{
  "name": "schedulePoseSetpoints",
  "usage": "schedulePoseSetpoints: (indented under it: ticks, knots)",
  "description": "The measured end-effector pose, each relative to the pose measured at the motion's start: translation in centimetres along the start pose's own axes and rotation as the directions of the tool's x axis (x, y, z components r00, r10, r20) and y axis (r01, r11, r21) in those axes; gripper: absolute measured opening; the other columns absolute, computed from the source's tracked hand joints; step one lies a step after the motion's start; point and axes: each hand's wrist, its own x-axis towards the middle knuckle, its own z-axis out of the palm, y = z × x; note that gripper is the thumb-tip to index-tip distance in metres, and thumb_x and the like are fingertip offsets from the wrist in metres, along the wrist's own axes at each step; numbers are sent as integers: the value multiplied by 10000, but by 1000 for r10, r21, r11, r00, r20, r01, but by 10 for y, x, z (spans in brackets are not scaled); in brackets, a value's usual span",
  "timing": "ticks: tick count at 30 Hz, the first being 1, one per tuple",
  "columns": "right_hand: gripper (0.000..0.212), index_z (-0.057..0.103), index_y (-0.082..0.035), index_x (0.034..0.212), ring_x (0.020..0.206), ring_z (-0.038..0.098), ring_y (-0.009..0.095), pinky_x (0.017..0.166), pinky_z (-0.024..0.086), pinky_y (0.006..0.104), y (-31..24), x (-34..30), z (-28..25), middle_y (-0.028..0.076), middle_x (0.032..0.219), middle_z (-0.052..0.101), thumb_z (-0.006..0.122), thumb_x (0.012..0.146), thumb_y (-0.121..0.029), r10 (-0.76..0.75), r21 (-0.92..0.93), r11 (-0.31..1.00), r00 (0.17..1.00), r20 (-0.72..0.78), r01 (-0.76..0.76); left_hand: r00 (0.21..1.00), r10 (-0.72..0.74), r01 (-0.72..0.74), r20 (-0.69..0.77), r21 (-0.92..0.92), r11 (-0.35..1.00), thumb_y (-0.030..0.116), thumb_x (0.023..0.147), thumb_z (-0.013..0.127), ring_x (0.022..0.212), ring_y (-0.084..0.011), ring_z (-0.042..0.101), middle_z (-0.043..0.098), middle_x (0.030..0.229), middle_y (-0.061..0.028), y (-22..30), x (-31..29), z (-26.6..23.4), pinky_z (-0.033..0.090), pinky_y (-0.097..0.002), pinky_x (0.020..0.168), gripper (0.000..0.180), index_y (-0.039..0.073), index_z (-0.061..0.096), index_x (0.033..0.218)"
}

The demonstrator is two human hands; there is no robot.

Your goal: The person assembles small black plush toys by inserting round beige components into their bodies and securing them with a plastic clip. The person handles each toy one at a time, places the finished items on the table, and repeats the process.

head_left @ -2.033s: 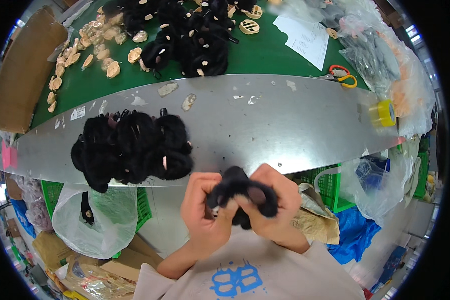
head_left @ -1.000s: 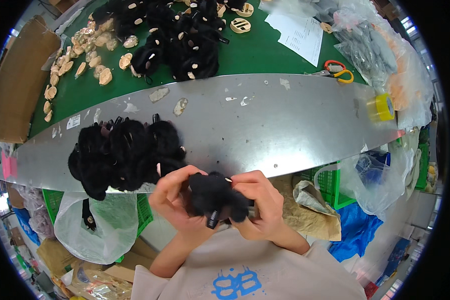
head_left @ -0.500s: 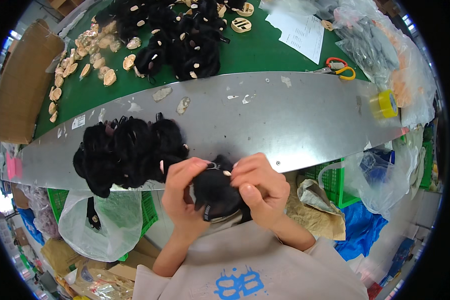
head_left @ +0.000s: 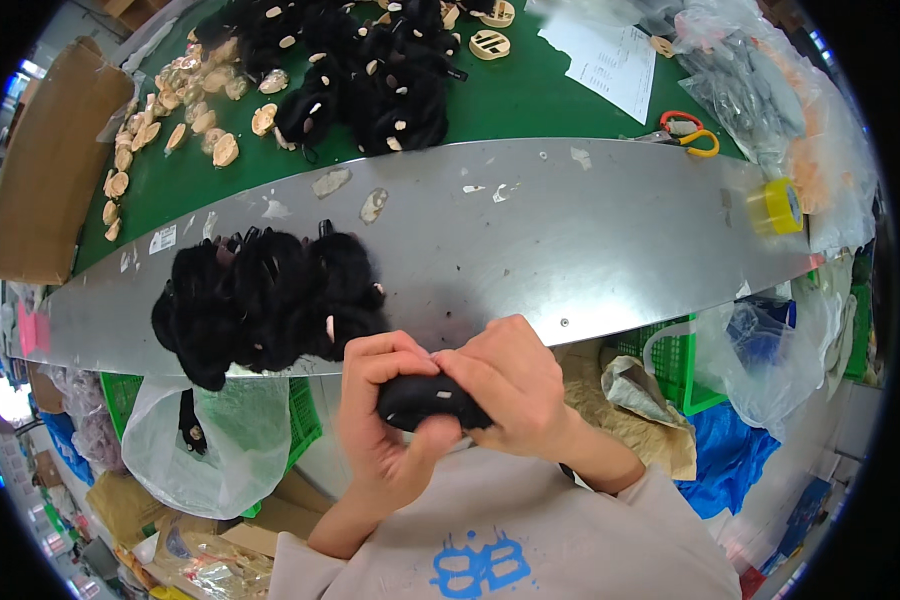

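The left hand (head_left: 382,435) and right hand (head_left: 515,395) together grasp a black plush piece (head_left: 420,400) near the desk (head_left: 590,240), presumably steadying it from both sides; a black furry bundle (head_left: 270,285) lies leftward, probably for easy reach

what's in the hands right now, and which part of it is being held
One black plush item, held at its edges: the left hand wraps its left side; the right hand covers its right end.

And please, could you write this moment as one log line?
left hand: grips black plush piece | right hand: grips same | metal tabletop: black plush pile
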Motion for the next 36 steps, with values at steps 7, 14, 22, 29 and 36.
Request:
schedulePoseSetpoints:
  ticks: [7, 14, 22, 29, 36]
  knots:
    - [569, 654, 22, 1061, 707, 555, 242, 648, 405, 359, -8, -1, 6, 84, 860, 603, 758, 506, -49, 66, -5, 998, 995, -69, -67, 986, -46, 12, -161, -204, 979, 199, 906, 650, 893, -172, 488, 495, 1061, -130, -12, -2, 18, 420, -306, 814, 254, -1, 529, 1005]
    - [534, 670, 0, 1000, 678, 551, 230, 632, 400, 347, -7, -3, 3, 71, 814, 598, 777, 484, -82, 68, -70, 995, 998, 10, -68, 986, -49, 2, -160, -279, 960, 135, 847, 654, 943, -185, 526, 518, 1077, -147, -11, 1, 17, 427, -305, 844, 305, -38, 553, 1076]
    - [231, 628, -40, 855, 625, 505, 284, 594, 407, 361, -1, 6, -20, 68, 781, 608, 760, 788, -216, 288, 321, 848, 875, 390, -422, 969, -65, 127, 240, -253, 959, 14, 725, 779, 946, -187, 579, 573, 1122, -170, -21, -1, -31, 447, -276, 841, 486, -75, 579, 1159]
    - [236, 582, -55, 977, 713, 528, 335, 693, 430, 405, 16, 38, -25, 116, 848, 584, 579, 904, -280, 85, 186, 933, 691, 717, -308, 990, -49, 69, 134, -147, 987, 47, 688, 811, 910, -194, 585, 599, 1068, -164, -23, 11, -33, 455, -295, 804, 410, -41, 611, 1034]
    - [432, 620, -14, 1073, 1040, 588, 322, 839, 499, 436, 149, 139, -28, 150, 1074, 598, 652, 880, -399, 435, -447, 842, 870, 231, -303, 929, -318, 229, -190, -380, 896, 68, 763, 701, 862, -113, 586, 643, 1028, -100, -28, 22, -23, 449, -223, 773, 286, -66, 623, 1003]
